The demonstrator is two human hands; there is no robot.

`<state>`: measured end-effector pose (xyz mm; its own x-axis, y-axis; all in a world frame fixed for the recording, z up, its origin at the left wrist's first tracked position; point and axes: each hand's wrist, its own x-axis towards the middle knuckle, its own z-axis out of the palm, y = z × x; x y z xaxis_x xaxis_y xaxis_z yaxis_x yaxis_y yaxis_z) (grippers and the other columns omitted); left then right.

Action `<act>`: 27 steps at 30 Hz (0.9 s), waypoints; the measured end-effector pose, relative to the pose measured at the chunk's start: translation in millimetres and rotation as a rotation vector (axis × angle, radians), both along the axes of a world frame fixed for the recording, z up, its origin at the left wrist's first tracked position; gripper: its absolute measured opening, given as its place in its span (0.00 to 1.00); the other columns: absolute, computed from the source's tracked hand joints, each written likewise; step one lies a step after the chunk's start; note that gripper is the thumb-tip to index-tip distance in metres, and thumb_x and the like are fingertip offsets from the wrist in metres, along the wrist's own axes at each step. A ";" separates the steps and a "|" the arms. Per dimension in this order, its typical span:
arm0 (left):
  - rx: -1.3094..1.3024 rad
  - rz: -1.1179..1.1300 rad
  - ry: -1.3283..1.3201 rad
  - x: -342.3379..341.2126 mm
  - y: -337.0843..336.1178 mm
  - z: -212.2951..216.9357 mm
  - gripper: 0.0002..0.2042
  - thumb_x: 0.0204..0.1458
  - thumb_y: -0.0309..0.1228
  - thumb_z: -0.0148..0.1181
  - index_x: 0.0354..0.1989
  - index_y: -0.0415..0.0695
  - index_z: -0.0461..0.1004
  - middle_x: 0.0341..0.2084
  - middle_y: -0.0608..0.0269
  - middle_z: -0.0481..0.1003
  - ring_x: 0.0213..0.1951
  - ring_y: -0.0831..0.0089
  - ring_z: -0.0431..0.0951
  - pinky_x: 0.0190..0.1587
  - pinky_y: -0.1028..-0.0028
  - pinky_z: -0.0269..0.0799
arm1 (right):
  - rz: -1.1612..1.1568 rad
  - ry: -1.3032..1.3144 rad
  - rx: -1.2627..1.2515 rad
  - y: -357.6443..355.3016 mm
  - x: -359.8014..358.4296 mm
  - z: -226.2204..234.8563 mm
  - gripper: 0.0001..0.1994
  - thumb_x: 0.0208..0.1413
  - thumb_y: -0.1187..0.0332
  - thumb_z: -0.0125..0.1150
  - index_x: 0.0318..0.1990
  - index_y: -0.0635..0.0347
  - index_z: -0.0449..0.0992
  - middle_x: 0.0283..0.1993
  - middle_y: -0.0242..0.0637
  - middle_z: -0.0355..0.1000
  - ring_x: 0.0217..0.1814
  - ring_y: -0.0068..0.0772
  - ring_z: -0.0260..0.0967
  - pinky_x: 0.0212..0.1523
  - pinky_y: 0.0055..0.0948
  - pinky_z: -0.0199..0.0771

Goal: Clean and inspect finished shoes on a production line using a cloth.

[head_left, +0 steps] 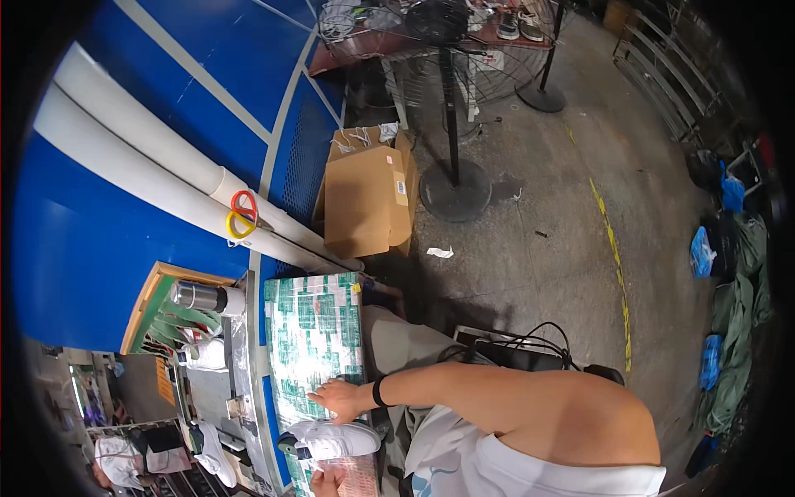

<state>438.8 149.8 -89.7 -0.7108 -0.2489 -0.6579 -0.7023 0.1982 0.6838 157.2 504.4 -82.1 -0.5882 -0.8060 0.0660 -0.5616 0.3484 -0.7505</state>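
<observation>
A white sneaker (pixel 335 440) lies on its side across the table top, which is covered in green-and-white printed sheet under clear wrap (pixel 306 323). Beside it, my right hand (pixel 338 401), with a black band at the wrist, rests palm down on that covering, fingers spread and holding nothing. On the sneaker's other side, at the lower edge, my left hand (pixel 328 480) shows only in part. Its visible fingers look apart, with nothing seen in them; whether they touch the sneaker I cannot tell. More white shoes, one upper (pixel 203 354) and one lower (pixel 213 455), stand on the shelf beyond.
Scissors (pixel 242 217) with red and yellow handles hang at the white pipes (pixel 157 157). A metal tumbler (pixel 195 296) lies at the shelf. Beyond the table stand a cardboard box (pixel 360 203) and a black fan (pixel 454 186). Dark cables (pixel 538 340) loop behind my arm.
</observation>
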 end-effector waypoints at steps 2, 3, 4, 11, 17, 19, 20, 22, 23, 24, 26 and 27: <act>-0.045 0.112 -0.006 4.5 -3.8 29.7 0.22 0.73 0.41 0.65 0.63 0.32 0.79 0.54 0.53 0.85 0.46 0.65 0.87 0.47 0.65 0.87 | 0.007 -0.024 0.003 5.0 6.9 -0.5 0.55 0.53 0.52 0.75 0.82 0.77 0.55 0.67 0.57 0.74 0.69 0.57 0.73 0.71 0.52 0.70; -0.082 0.108 -0.023 10.2 -24.7 34.2 0.19 0.74 0.40 0.64 0.59 0.34 0.82 0.49 0.55 0.87 0.44 0.66 0.87 0.47 0.67 0.86 | -0.043 -0.088 -0.020 6.6 10.8 5.5 0.54 0.54 0.51 0.74 0.82 0.76 0.57 0.64 0.59 0.75 0.65 0.59 0.76 0.67 0.53 0.74; -0.089 0.115 0.070 5.9 -30.0 33.7 0.17 0.74 0.40 0.64 0.52 0.35 0.85 0.43 0.56 0.87 0.40 0.66 0.85 0.43 0.66 0.85 | -0.092 -0.156 -0.037 6.8 16.3 10.5 0.53 0.56 0.49 0.74 0.81 0.75 0.58 0.61 0.60 0.76 0.62 0.60 0.78 0.63 0.53 0.77; -0.403 0.168 0.328 -50.7 82.8 121.1 0.11 0.71 0.33 0.65 0.37 0.39 0.81 0.35 0.65 0.80 0.41 0.71 0.78 0.51 0.68 0.75 | -0.109 -0.245 -0.035 -1.7 28.9 1.2 0.46 0.63 0.41 0.70 0.77 0.72 0.66 0.57 0.60 0.81 0.56 0.61 0.82 0.55 0.54 0.83; -0.407 0.136 0.452 -68.8 99.1 122.6 0.17 0.74 0.36 0.61 0.30 0.42 0.77 0.21 0.71 0.72 0.25 0.81 0.71 0.28 0.71 0.69 | -0.076 -0.481 -0.212 30.7 5.8 26.5 0.35 0.67 0.54 0.71 0.72 0.72 0.71 0.57 0.61 0.83 0.59 0.57 0.83 0.61 0.48 0.80; -0.330 0.334 0.330 -58.9 71.6 103.1 0.14 0.75 0.36 0.61 0.37 0.42 0.83 0.21 0.74 0.70 0.24 0.84 0.67 0.26 0.73 0.66 | -0.077 -0.321 -0.095 43.9 15.7 37.4 0.37 0.68 0.56 0.70 0.75 0.76 0.68 0.54 0.58 0.80 0.56 0.56 0.80 0.58 0.47 0.78; -0.259 0.329 0.289 -39.1 44.8 93.7 0.12 0.73 0.35 0.62 0.40 0.42 0.85 0.21 0.75 0.72 0.25 0.85 0.69 0.26 0.74 0.65 | -0.029 -0.270 -0.170 47.2 29.0 40.8 0.39 0.64 0.58 0.73 0.76 0.74 0.67 0.49 0.54 0.79 0.52 0.55 0.79 0.55 0.49 0.78; -0.751 0.175 0.057 -7.2 11.1 71.2 0.18 0.65 0.39 0.71 0.55 0.38 0.86 0.38 0.52 0.89 0.44 0.55 0.89 0.47 0.59 0.83 | 0.151 -0.169 -0.209 36.4 51.9 67.9 0.40 0.62 0.59 0.74 0.77 0.73 0.67 0.49 0.53 0.78 0.51 0.55 0.78 0.53 0.50 0.77; -0.894 0.173 0.132 -10.7 19.8 73.8 0.21 0.65 0.39 0.72 0.61 0.38 0.84 0.49 0.47 0.86 0.53 0.53 0.86 0.58 0.58 0.79 | 0.250 -0.057 -0.277 29.1 60.0 82.0 0.42 0.59 0.60 0.76 0.77 0.73 0.67 0.49 0.52 0.77 0.51 0.55 0.78 0.51 0.51 0.77; -1.037 0.171 0.200 -18.6 35.8 82.0 0.25 0.65 0.39 0.73 0.66 0.38 0.81 0.60 0.43 0.84 0.63 0.52 0.83 0.69 0.58 0.75 | 0.324 0.053 -0.271 20.8 65.8 94.2 0.44 0.55 0.59 0.77 0.77 0.72 0.67 0.48 0.49 0.76 0.49 0.53 0.76 0.49 0.50 0.75; -0.795 0.241 0.431 -44.9 52.6 95.3 0.37 0.61 0.46 0.78 0.75 0.41 0.74 0.77 0.40 0.69 0.79 0.48 0.68 0.79 0.55 0.64 | 0.425 0.200 -0.235 -5.6 76.9 101.4 0.45 0.55 0.59 0.77 0.77 0.72 0.67 0.47 0.48 0.74 0.48 0.51 0.75 0.50 0.49 0.74; -0.677 0.216 0.460 -65.1 67.2 108.8 0.42 0.60 0.49 0.79 0.79 0.44 0.71 0.81 0.39 0.63 0.83 0.47 0.60 0.81 0.54 0.61 | 0.488 0.346 -0.205 -16.5 76.2 99.7 0.45 0.54 0.58 0.76 0.77 0.73 0.68 0.45 0.46 0.73 0.47 0.50 0.73 0.50 0.48 0.73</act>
